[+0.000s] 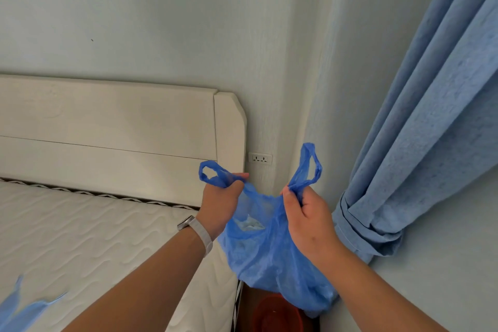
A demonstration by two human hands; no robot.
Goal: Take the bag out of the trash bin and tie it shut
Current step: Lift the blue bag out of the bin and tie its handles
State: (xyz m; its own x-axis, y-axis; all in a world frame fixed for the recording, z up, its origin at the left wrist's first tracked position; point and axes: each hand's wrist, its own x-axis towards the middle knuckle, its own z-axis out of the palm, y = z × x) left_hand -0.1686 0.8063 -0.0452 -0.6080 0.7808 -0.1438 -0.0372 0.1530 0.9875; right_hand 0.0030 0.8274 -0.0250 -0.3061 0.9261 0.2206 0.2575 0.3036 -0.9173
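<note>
In the head view, the blue bag [272,250] hangs in the air above the red trash bin [277,314], which stands on the floor between the bed [80,237] and the wall. The left hand [221,203] is closed around one handle loop and the right hand [310,219] pinches the other. The handles are held apart and not yet knotted.

A single wide-angle view from the person's head looks forward and down into a room corner. It sits close above both forearms, so the fingers [289,195] fall near the frame's centre. Left of the fingers lie the bed [80,237] and headboard [121,127]; right of them hangs a curtain [431,143]; below them, at the bottom edge, is a red bin [275,315].
</note>
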